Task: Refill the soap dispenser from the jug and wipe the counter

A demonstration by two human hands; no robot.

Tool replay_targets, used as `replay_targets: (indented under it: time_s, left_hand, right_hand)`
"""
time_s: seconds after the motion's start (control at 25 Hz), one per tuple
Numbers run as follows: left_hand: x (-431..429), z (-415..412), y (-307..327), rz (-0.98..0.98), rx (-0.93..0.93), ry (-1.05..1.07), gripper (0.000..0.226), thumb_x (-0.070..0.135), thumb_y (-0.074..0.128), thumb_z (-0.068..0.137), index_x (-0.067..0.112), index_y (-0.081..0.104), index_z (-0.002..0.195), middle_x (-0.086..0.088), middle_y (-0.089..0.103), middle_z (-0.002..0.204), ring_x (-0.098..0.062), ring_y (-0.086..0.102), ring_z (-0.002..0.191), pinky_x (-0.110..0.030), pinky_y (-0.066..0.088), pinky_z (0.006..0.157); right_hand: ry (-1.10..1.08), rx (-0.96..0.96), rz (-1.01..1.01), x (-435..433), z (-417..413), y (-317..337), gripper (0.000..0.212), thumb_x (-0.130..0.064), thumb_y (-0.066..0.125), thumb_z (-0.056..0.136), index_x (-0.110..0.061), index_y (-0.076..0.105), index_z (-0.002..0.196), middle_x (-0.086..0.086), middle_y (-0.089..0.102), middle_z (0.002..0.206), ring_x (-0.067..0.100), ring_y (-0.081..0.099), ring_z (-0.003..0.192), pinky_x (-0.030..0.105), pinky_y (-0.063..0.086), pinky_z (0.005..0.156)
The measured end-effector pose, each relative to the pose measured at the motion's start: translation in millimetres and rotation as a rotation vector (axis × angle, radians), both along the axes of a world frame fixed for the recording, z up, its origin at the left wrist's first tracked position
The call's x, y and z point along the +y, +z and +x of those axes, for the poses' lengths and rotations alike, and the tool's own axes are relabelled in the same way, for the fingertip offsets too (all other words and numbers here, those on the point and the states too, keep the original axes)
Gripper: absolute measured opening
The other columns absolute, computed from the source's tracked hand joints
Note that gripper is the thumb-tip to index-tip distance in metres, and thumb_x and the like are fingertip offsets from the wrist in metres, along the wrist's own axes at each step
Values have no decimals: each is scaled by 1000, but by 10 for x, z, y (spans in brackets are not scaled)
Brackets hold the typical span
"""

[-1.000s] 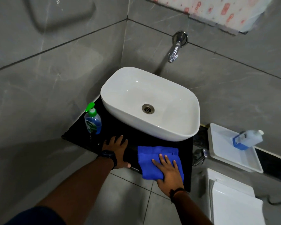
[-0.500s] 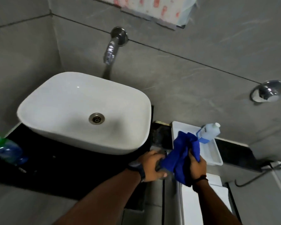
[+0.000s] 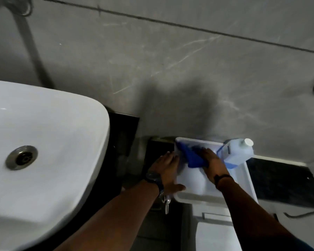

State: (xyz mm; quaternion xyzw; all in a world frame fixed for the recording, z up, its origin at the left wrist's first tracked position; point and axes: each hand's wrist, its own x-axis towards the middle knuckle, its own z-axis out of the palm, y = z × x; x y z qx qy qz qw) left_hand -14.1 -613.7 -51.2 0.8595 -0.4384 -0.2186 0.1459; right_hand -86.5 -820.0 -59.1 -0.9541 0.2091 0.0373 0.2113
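A blue cloth lies bunched in the far left part of a white tray. My right hand rests on the cloth, fingers spread over it, inside the tray. My left hand lies flat against the tray's left rim, fingers apart, with a dark watch on the wrist. A clear jug with a white cap and blue label lies on its side at the tray's far right. The soap dispenser is out of view.
The white basin fills the left on a black counter. A metal valve hangs below my left wrist. A white cistern lid sits under the tray. Grey tiled wall behind, with a dark ledge to the right.
My view swung right from the counter to the tray. My right hand carried the blue cloth off the counter and set it down inside the tray; my left hand came to the tray's rim.
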Motion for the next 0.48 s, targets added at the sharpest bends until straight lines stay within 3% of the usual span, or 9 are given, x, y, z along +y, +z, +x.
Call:
replay_targets:
  time_s: [0.12,0.24,0.36,0.48]
  left_hand:
    - [-154,-55,-197,88,-89,-122,115,72,52,71,11,-14,144,-8,-15,157,-22,-15,143,-38,-6,118]
    - [-249,-182,-343,142,-73,-172,117,76,48,69,9,-11,145,-9,-13,157,-21,-15,143,-38,-5,118]
    - [-248,-215,-321,140,-68,-165,117,79,46,68,11,-10,145,-7,-12,157,-20,-14,144,-37,-5,117]
    - [-210,-186,-138,151,-47,-154,118,80,47,67,13,-10,145,-6,-12,157,-20,-12,144,-36,-5,116]
  right_hand:
    - [157,196,137,-105,-207,-334,57,-4,58,88,-21,36,138,16,18,154,32,17,141,42,20,115]
    - [321,421,-115,-212,-359,-489,96,-44,73,75,-30,12,147,9,-3,157,27,0,144,40,9,117]
    - [395,492,-186,-198,-347,-412,116,-61,72,65,-31,-3,147,11,-9,157,28,-6,143,41,5,117]
    - [351,480,-161,-120,-344,-296,114,-59,73,66,-26,0,148,11,0,158,27,2,144,40,9,117]
